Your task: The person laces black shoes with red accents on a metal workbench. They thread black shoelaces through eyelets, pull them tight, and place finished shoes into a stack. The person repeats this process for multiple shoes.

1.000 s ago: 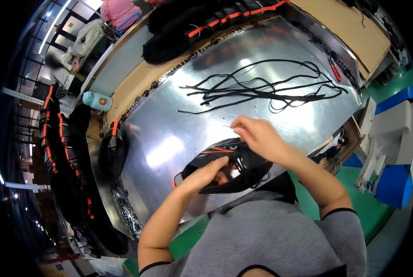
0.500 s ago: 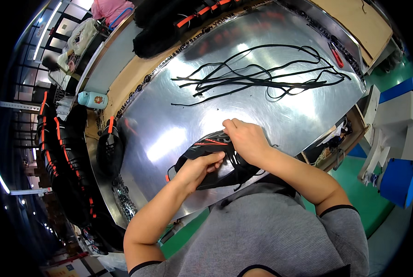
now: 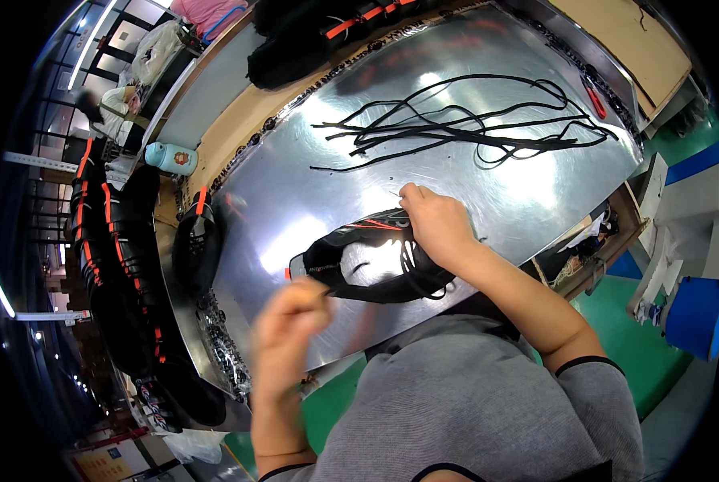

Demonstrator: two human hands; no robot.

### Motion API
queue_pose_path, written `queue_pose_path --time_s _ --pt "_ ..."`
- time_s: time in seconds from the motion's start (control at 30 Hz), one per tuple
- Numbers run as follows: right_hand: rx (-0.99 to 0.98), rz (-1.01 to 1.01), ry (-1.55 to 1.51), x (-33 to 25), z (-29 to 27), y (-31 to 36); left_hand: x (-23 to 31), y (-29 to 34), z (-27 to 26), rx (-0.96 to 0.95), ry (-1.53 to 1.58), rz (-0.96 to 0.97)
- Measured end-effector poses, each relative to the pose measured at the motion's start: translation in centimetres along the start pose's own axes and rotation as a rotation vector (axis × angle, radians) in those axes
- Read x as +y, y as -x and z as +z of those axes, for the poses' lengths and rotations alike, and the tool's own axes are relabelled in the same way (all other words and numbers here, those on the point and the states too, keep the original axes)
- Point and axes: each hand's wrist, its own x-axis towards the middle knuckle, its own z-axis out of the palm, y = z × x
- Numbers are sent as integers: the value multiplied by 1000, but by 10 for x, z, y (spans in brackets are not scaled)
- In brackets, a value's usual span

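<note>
A black shoe (image 3: 351, 291) with orange-red stripes on its far side lies on the metal tabletop, its heel toward the left. White shows inside its opening, and black lacing crosses the front. My right hand (image 3: 440, 225) is closed in a pinch over the far side of the lacing; what its fingertips grip is too small to make out. Near the heel, on the side toward me, my left hand (image 3: 293, 315) is raised and smeared by motion, so its grip cannot be read.
Loose black shoelaces (image 3: 472, 132) lie across the far part of the metal tabletop (image 3: 283, 189). Red-handled snips (image 3: 594, 100) rest at the far right. Another black shoe (image 3: 197, 249) stands at the left edge, near a light-blue bottle (image 3: 171, 157). Rows of black shoes (image 3: 122, 281) line the left.
My left hand has left the shoe's opening and swung left and toward me, past the heel. My right hand stays over the lacing. The shoe's white inside now shows.
</note>
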Motion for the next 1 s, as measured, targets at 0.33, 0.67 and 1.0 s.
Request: queue_pose_path --time_s 0.33,0.67,1.0 --pt "-99 -197 -435 -19 -82 61 -67 -17 52 183 -1149 401" --pt "-237 -135 -805 16 -164 85 -82 -28 40 168 -1224 450" --pt "-353 284 -770 -25 -86 80 -80 -36 31 145 -1192 448"
